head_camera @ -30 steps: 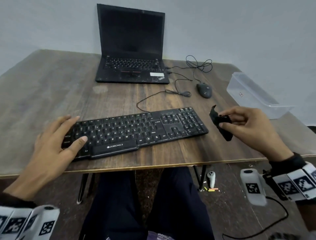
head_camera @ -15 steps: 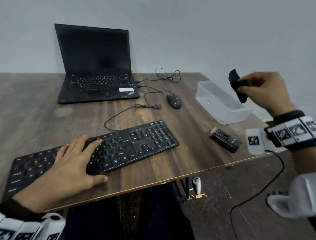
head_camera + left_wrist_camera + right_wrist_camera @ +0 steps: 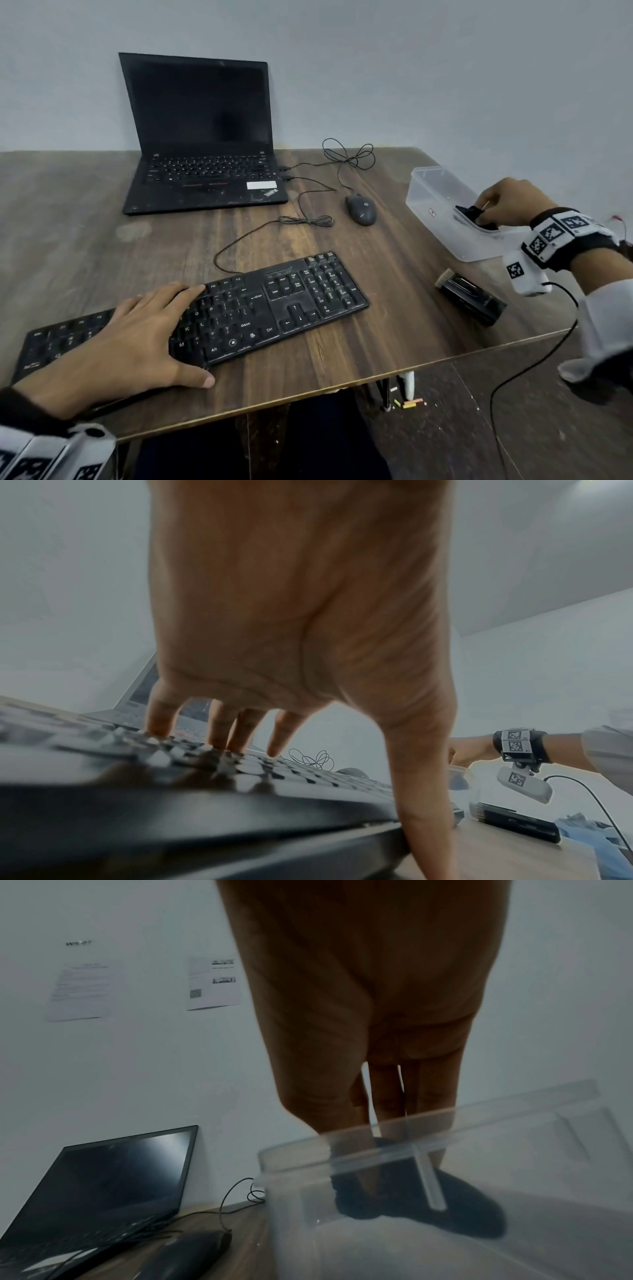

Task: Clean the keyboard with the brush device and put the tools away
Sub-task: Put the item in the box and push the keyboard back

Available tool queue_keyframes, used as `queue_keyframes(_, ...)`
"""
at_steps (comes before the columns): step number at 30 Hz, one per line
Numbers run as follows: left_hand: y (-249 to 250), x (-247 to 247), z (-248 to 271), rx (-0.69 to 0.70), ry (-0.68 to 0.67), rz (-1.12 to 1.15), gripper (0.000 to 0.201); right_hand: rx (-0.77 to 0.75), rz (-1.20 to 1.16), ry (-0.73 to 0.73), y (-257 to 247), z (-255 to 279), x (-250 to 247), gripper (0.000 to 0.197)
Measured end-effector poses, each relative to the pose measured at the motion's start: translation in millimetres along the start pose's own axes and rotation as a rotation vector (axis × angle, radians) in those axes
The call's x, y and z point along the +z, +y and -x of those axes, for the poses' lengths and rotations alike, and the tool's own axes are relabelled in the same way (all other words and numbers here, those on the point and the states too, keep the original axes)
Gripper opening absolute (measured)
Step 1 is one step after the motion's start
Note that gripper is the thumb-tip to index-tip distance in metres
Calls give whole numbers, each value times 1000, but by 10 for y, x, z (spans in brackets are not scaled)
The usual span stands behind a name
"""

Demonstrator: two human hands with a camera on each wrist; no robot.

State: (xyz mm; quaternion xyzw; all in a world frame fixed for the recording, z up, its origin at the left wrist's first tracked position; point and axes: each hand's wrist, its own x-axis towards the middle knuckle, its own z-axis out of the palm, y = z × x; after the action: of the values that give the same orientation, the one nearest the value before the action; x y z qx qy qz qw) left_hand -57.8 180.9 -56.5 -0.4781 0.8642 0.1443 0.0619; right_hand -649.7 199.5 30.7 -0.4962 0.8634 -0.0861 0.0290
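Keyboard's (image 3: 239, 308) left end under left hand (image 3: 126, 342), cut off.

left hand (image 3: 137, 329) flat, fingers spread | right hand (image 3: 510, 202) fingers pinched, reaching down

Person is wearing black wristbands (image 3: 582, 246) with white square-code tags, a white tagged camera pod (image 3: 525, 275) trailing a black cable (image 3: 534, 363) under the right wrist, grey sleeve (image 3: 606, 329).

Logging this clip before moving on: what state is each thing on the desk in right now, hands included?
Laptop: lid open, screen dark.
Keyboard: flat on the table, left hand resting open on it.
Mouse: idle, corded.
Clear box: open, no lid.
Black pad: inside the box, pinched by the right hand.
Brush: lying on the table, untouched.
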Motion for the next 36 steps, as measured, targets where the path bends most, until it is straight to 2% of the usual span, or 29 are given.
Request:
queue_keyframes(5, -5, -2, -25, 16, 8, -10, 156, 4, -32, 28, -35, 94, 26, 18)
queue_keyframes(9, -30, 21, -20, 24, 27, -6, 153, -36, -137, 277, -124, 310, -96, 13)
queue_keyframes(11, -53, 37, -27, 24, 45, -1, 151, -93, -227, 410, -207, 468, -186, 21)
queue_keyframes(13, -51, 42, -48, 14, 48, -11, 153, -132, -300, 461, -290, 645, -285, 28)
queue_keyframes(14, -33, 46, -55, 10, 40, -18, 155, -147, -340, 455, -322, 735, -320, 25)
queue_keyframes(15, -15, 40, -64, 9, 34, -24, 157, -168, -374, 420, -361, 816, -337, 18)
queue_keyframes(17, 23, 26, -70, 12, 21, -22, 158, -245, -379, 257, -445, 980, -297, 10)
queue_keyframes(20, 53, -1, -80, 3, 2, -5, 149, -375, -318, 3, -580, 1193, -50, 11)
queue_keyframes(24, 71, -61, -88, 37, 27, 47, 143, -438, -155, -191, -606, 1284, 282, 18)
queue_keyframes(25, 87, -85, -87, 57, 46, 78, 137, -440, -129, -208, -602, 1300, 316, 19)
queue_keyframes(27, 122, -129, -80, 80, 66, 134, 130, -444, -128, -151, -622, 1325, 341, 22)
queue_keyframes(30, 138, -161, -95, 88, 81, 126, 138, -506, -152, -51, -799, 1413, 338, 24)
queue_keyframes(32, 155, -176, -112, 101, 81, 120, 141, -600, -128, -73, -1008, 1472, 364, 44)
queue_keyframes(36, 196, -235, -169, 138, 51, 84, 145, -765, -27, -341, -1565, 1493, 507, 114)
